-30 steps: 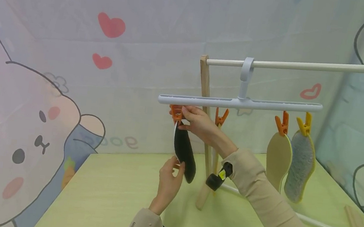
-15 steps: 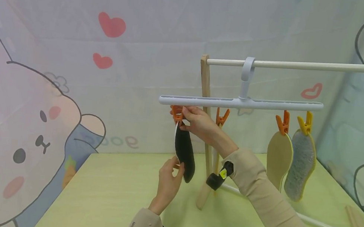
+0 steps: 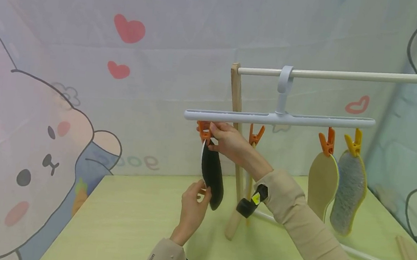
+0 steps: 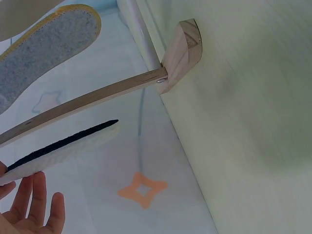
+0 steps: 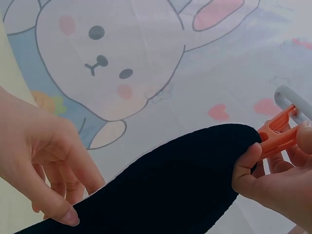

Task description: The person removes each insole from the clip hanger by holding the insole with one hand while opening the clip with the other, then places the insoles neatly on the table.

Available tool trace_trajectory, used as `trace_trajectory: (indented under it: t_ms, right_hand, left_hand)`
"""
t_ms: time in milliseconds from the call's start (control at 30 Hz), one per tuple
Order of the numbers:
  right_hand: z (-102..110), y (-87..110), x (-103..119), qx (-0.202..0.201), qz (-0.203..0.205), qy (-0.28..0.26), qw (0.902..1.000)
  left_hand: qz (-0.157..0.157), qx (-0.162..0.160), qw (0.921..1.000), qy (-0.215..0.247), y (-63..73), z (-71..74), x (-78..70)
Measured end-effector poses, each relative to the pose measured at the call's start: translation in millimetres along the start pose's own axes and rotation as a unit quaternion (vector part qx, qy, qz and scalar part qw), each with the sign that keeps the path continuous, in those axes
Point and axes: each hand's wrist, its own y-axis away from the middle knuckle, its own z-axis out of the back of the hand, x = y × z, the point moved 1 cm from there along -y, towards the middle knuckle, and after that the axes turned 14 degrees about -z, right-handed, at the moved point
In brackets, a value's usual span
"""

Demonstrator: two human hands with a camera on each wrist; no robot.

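Black insole (image 3: 212,177), pinched at its lower left edge between thumb and fingers of left hand (image 3: 192,205), with right hand (image 3: 233,145) at the upper end, pinching the orange clip (image 5: 282,141) on the tip. Long axis near vertical, lower end leaning right, right hand nearer the hanger bar (image 3: 229,116). Left bar end just above the clip; beige insole (image 3: 322,183) and grey insole (image 3: 348,195) hung well off to the right.
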Motion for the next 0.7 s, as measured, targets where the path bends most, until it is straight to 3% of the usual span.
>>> trace_trajectory:
  t_ms: [700]
  right_hand:
    - [-2.2,-3.9,-1.0,0.004,0.004,-0.015,0.9999]
  left_hand:
    - [0.017,-0.001,0.9999,-0.001,1.4,-0.8,1.9]
